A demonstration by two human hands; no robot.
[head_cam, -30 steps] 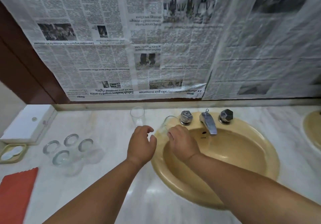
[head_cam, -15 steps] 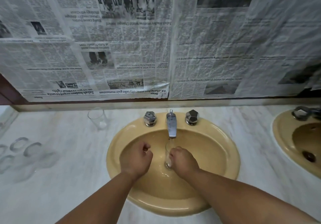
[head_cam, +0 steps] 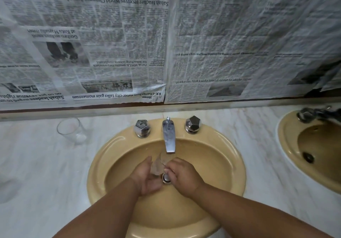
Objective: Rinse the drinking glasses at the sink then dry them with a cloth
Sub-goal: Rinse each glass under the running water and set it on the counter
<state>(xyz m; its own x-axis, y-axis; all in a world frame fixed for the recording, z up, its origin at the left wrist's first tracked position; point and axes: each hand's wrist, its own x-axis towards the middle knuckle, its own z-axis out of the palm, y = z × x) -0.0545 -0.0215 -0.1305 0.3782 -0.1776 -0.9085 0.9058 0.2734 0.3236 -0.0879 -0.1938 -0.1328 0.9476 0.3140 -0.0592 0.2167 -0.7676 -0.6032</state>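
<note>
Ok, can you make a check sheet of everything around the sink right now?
Surface: marble counter, with a yellow sink set in it.
Job's things: held glass tilted under the tap; spare glass upright on the counter, left of the sink; no cloth in view.
Clutter: nothing seen.
Fingers: left hand and right hand both hold the held glass.
Cables: nothing seen.
Surroundings: newspaper covering the wall; second sink at right.

Saw newspaper sheets (head_cam: 221, 34) spread across the wall above a marble counter (head_cam: 46, 164); noted a second yellow basin (head_cam: 287, 145) far right.
</note>
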